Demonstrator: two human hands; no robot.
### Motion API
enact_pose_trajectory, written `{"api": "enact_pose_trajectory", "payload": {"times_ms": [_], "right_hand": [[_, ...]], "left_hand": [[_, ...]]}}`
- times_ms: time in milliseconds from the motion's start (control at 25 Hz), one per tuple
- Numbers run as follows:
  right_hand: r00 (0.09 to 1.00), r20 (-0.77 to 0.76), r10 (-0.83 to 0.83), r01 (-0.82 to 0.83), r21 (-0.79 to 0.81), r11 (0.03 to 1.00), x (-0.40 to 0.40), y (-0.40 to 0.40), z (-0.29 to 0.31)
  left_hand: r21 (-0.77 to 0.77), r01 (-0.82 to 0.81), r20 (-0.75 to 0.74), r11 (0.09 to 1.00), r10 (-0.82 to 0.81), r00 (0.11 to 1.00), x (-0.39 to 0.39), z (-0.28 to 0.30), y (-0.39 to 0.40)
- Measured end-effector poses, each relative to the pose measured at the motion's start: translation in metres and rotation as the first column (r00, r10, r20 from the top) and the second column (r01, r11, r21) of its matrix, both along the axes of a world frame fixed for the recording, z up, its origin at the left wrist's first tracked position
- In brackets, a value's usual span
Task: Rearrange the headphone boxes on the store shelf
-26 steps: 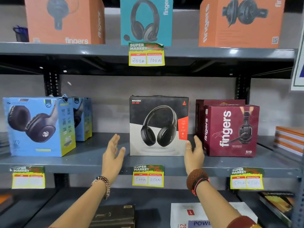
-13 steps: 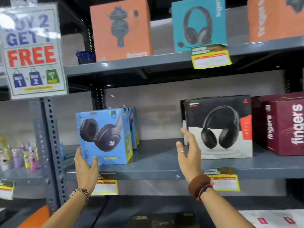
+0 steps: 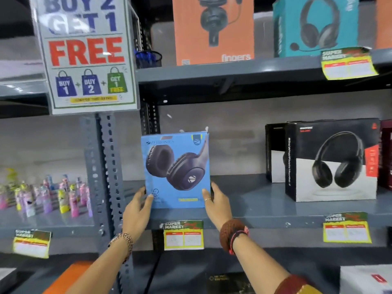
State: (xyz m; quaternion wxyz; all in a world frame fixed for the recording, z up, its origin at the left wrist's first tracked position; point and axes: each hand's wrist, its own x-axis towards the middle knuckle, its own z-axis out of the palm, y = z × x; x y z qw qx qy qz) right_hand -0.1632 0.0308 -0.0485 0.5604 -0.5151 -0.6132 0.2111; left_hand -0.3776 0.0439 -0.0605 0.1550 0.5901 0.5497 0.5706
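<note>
A blue headphone box (image 3: 177,168) stands upright at the left end of the grey middle shelf (image 3: 250,196), its front facing me. My left hand (image 3: 136,211) grips its lower left edge and my right hand (image 3: 216,203) grips its lower right edge. To the right stands a black-and-white headphone box (image 3: 333,160), with another black box (image 3: 274,153) behind it. A maroon box (image 3: 386,153) shows at the right edge. On the upper shelf (image 3: 233,71) stand an orange box (image 3: 213,30) and a teal box (image 3: 316,26).
A "Buy 2 Get 1 Free" sign (image 3: 84,54) hangs on the perforated grey upright (image 3: 106,177) just left of the blue box. Several small colourful bottles (image 3: 44,196) fill the neighbouring shelf at left. Yellow price tags (image 3: 183,235) hang on the shelf edges. Boxes lie on the bottom shelf.
The view has swung left. Both hands moved from beside the black-and-white box to the blue box and closed on its lower edges.
</note>
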Motion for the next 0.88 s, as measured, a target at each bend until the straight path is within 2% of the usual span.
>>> {"api": "enact_pose_trajectory", "payload": {"times_ms": [120, 320, 520, 640, 720, 800, 880], "right_hand": [[0.998, 0.037, -0.050, 0.049, 0.008, 0.999, -0.001, 0.005, 0.001], [0.996, 0.015, -0.085, 0.084, 0.037, 0.996, 0.000, 0.009, 0.002], [0.996, 0.023, -0.082, 0.082, 0.005, 0.997, 0.001, 0.013, 0.003], [0.998, 0.018, -0.064, 0.065, -0.054, 0.996, 0.002, 0.009, 0.008], [0.997, 0.011, -0.072, 0.073, -0.067, 0.995, 0.002, 0.004, 0.007], [0.993, -0.001, -0.119, 0.119, 0.009, 0.993, 0.004, -0.006, 0.010], [0.979, -0.054, -0.198, 0.205, 0.215, 0.955, 0.012, -0.019, 0.027]], "left_hand": [[0.007, -0.014, -0.037, 1.000, 0.014, 0.999, 0.000, -0.001, 0.001], [0.064, -0.072, -0.066, 0.995, 0.076, 0.995, 0.001, -0.002, 0.002], [0.075, -0.132, -0.028, 0.988, 0.135, 0.990, 0.005, -0.001, 0.005], [0.067, -0.104, -0.014, 0.992, 0.105, 0.994, 0.006, 0.000, 0.004], [0.120, -0.079, 0.001, 0.990, 0.080, 0.997, 0.007, -0.004, -0.002], [0.252, -0.093, -0.037, 0.963, 0.105, 0.994, 0.009, -0.004, -0.011], [0.401, -0.078, -0.090, 0.913, 0.124, 0.988, 0.009, 0.013, -0.019]]}}
